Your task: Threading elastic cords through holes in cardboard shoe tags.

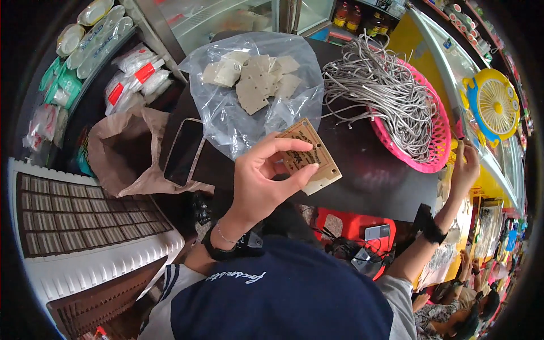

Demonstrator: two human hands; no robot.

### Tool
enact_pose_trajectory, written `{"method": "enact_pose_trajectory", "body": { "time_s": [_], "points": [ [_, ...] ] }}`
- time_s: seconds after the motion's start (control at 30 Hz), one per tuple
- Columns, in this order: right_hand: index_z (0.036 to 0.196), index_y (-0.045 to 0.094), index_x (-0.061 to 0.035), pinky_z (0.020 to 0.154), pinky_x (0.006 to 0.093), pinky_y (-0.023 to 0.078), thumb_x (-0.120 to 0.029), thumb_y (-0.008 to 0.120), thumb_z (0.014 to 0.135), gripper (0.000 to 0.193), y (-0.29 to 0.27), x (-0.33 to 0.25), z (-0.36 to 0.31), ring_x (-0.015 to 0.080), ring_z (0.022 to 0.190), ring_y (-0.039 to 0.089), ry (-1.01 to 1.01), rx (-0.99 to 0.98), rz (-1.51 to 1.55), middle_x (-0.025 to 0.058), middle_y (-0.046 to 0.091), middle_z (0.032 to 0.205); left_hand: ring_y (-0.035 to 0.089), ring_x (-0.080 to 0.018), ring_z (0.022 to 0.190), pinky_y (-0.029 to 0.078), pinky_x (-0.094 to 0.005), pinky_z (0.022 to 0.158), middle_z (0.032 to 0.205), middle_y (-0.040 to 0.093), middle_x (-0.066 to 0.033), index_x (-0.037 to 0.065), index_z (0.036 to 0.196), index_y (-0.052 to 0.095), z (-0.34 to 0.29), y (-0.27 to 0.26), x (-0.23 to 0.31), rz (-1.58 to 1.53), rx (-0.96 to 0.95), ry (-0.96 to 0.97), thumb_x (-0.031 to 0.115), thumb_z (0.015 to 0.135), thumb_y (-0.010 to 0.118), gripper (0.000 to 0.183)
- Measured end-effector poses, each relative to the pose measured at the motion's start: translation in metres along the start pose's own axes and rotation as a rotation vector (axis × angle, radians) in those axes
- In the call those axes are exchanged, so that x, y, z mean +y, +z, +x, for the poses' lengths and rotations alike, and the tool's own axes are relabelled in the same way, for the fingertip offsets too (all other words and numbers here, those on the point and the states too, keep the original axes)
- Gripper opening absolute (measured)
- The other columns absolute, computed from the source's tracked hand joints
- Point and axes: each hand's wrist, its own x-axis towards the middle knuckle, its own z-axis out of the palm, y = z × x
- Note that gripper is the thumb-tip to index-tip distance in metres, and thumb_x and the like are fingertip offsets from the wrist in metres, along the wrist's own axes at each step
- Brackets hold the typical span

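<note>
My left hand (pixel 263 175) pinches a square beige cardboard card (pixel 317 156) between thumb and fingers, above the dark table. The card has dark print and small holes near its corners; whether it is one or a few stacked is hard to tell. Just beyond it, a clear plastic bag (pixel 209 113) lies spread open with several similar beige cards (pixel 258 85) on it. Off to the right, my right hand (pixel 466 164) is raised beside a pink plastic basket (pixel 445 133), its fingers drawn together; what they hold, if anything, is unclear. Tangled grey cords (pixel 391 93) heap over the basket.
A phone (pixel 184 150) lies at the table's left edge, beside an open brown bag (pixel 127 150). A white slatted unit (pixel 96 226) stands at lower left. A yellow-and-blue fan (pixel 496 107) is at right. Below the table is a red stool (pixel 345 224) with small devices. Other people sit at lower right.
</note>
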Motion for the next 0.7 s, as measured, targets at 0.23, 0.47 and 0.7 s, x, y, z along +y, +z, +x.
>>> {"method": "enact_pose_trajectory", "body": {
  "time_s": [0.23,0.47,0.7],
  "points": [
    [0.082,0.054,0.0013,0.077,0.0295,0.051,-0.002,0.059,0.089,0.009,-0.026,-0.144,-0.040,0.0196,0.087,0.064,-0.037,-0.098,0.807,0.0164,0.063,0.102,0.062,-0.0130,0.092,0.055,-0.0256,0.078,0.102,0.061,-0.0071,-0.004,0.103,0.060,0.002,-0.006,-0.010,0.008,0.076,-0.023,-0.004,0.077,0.072,0.028],
    [0.087,0.063,0.0047,0.073,0.0286,0.054,0.013,0.066,0.076,0.014,-0.011,-0.218,-0.103,0.0199,0.081,0.067,0.058,-0.421,1.117,0.0143,0.067,0.092,0.061,-0.0118,0.093,0.053,-0.0251,0.080,0.102,0.062,-0.0063,-0.003,0.103,0.061,0.004,-0.002,-0.007,-0.021,0.046,0.031,-0.004,0.079,0.071,0.027],
    [0.098,0.064,0.0054,0.080,0.0245,0.051,0.012,0.064,0.078,0.021,-0.001,-0.249,-0.112,0.0175,0.089,0.066,0.257,-0.611,1.168,0.0119,0.068,0.100,0.061,-0.0128,0.095,0.052,-0.0255,0.082,0.108,0.063,-0.0098,-0.004,0.109,0.063,-0.001,-0.005,-0.004,-0.058,-0.031,0.036,-0.005,0.080,0.068,0.029]
  ]
}}
